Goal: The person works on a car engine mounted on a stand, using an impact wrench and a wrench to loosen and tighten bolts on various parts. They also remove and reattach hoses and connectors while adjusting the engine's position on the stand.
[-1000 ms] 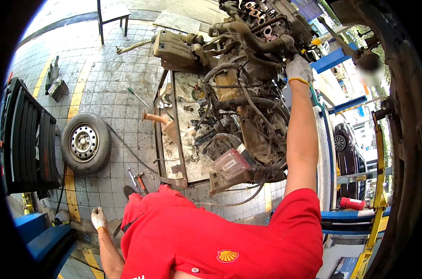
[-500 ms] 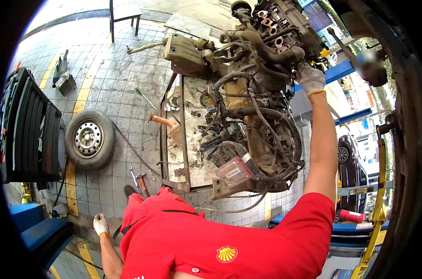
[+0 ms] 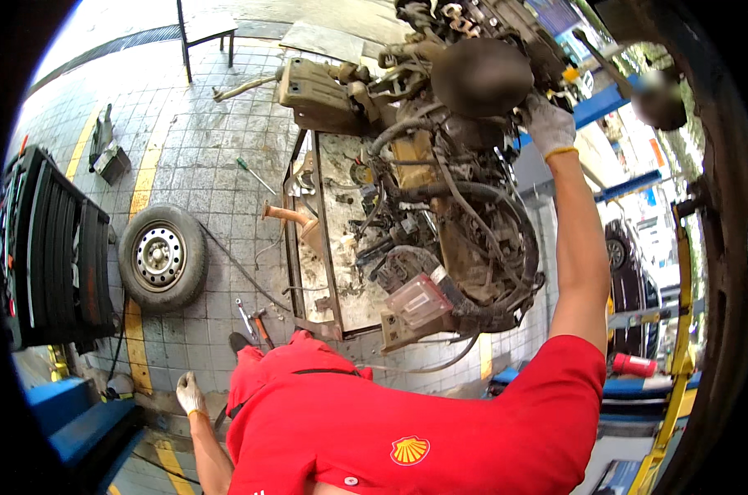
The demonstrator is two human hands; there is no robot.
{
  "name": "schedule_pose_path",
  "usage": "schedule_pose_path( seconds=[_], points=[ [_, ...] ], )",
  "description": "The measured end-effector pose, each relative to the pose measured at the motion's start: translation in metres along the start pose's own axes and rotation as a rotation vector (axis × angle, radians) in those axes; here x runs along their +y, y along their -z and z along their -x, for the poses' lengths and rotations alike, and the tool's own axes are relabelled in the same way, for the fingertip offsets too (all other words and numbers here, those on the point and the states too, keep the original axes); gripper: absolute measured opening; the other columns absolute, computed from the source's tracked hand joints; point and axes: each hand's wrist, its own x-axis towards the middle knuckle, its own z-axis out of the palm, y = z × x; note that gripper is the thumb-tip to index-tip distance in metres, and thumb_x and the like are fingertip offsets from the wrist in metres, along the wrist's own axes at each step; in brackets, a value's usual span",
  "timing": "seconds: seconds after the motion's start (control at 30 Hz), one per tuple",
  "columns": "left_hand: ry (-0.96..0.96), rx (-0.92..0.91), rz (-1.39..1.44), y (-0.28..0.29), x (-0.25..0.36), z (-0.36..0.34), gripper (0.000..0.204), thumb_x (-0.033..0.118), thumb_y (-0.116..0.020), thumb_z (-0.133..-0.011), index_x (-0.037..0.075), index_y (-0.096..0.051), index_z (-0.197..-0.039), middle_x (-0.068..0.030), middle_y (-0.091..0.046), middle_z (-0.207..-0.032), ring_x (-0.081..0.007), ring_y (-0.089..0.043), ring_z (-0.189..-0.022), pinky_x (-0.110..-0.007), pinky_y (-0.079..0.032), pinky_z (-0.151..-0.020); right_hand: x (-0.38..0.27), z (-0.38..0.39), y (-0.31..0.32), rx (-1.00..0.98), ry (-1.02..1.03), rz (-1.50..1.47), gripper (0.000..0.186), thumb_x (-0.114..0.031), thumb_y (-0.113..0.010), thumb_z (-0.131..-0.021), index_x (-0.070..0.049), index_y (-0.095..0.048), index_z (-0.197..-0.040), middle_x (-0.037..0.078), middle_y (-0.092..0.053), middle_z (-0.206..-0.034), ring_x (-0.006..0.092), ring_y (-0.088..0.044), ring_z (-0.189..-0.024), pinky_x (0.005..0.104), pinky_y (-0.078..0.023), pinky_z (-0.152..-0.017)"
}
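A dirty engine [image 3: 440,177] with hoses and wiring lies on a metal-framed stand [image 3: 331,247] in front of me. My right hand [image 3: 549,125], in a white work glove, reaches far out to the engine's right side. Its fingers curl onto the engine's edge, and their tips are partly hidden. A blurred dark patch covers part of the engine beside them. Low on the left hangs my left hand [image 3: 191,393], also gloved, holding nothing, with its fingers loosely stretched. A clear reddish plastic box [image 3: 419,301] sits at the engine's near end.
Left on the tiled floor lies a wheel [image 3: 161,257], beside a black tool cabinet [image 3: 56,243]. A hammer [image 3: 263,330], a wrench [image 3: 246,318] and a green-handled screwdriver [image 3: 254,173] lie near the stand. A rusty pipe [image 3: 287,216] protrudes from it. Blue lift parts [image 3: 73,412] stand at lower left.
The view has shifted slightly, and the engine sits a little higher in it. My left hand has swung slightly forward. My right hand stays at the engine's right side.
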Motion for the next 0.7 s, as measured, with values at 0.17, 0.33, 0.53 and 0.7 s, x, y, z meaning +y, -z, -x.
schedule_pose_path(
  seconds=[0.17, 0.33, 0.53, 0.7],
  points=[
    [0.203, -0.433, 0.652, -0.032, 0.168, 0.034, 0.036, 0.026, -0.062, -0.102, 0.008, -0.06, -0.133, -0.0023, -0.059, -0.097, -0.0137, -0.057, -0.082, -0.026, -0.049, -0.075, -0.088, -0.019, 0.12, -0.625, -0.532, -0.1, 0.061, -0.063, -0.045, -0.103, -0.008, -0.061, -0.125, 0.024, -0.072, -0.114, 0.0371, -0.072, -0.107, 0.0479, -0.059, -0.086],
    [-0.045, -0.792, 0.687, -0.072, 0.338, 0.099, 0.044, 0.01, -0.061, -0.102, -0.004, -0.051, -0.142, -0.0165, -0.063, -0.124, -0.0259, -0.067, -0.11, -0.041, -0.059, -0.097, -0.222, 0.032, 0.231, 0.003, -0.195, -0.726, 0.054, -0.057, -0.042, -0.107, -0.011, -0.065, -0.124, 0.012, -0.073, -0.104, 0.0215, -0.072, -0.077, 0.0372, -0.058, -0.058],
    [-0.189, -1.062, 0.515, -0.092, 0.459, 0.212, 0.054, 0.017, -0.066, -0.103, -0.006, -0.048, -0.148, -0.0141, -0.066, -0.128, -0.0212, -0.067, -0.112, -0.034, -0.057, -0.096, -0.358, 0.067, 0.307, -0.214, -0.025, -1.268, 0.027, -0.035, -0.065, -0.098, -0.016, -0.061, -0.117, 0.009, -0.065, -0.1, 0.0272, -0.072, -0.078, 0.0394, -0.057, -0.061],
    [-0.158, -1.066, 0.59, -0.105, 0.458, 0.24, 0.056, 0.026, -0.069, -0.102, -0.005, -0.051, -0.146, -0.0133, -0.065, -0.136, -0.02, -0.068, -0.115, -0.032, -0.058, -0.095, -0.382, 0.085, 0.3, -0.171, -0.237, -1.342, 0.018, -0.03, -0.064, -0.097, -0.014, -0.058, -0.104, 0.008, -0.06, -0.096, 0.0315, -0.07, -0.078, 0.0447, -0.057, -0.065]
  ],
)
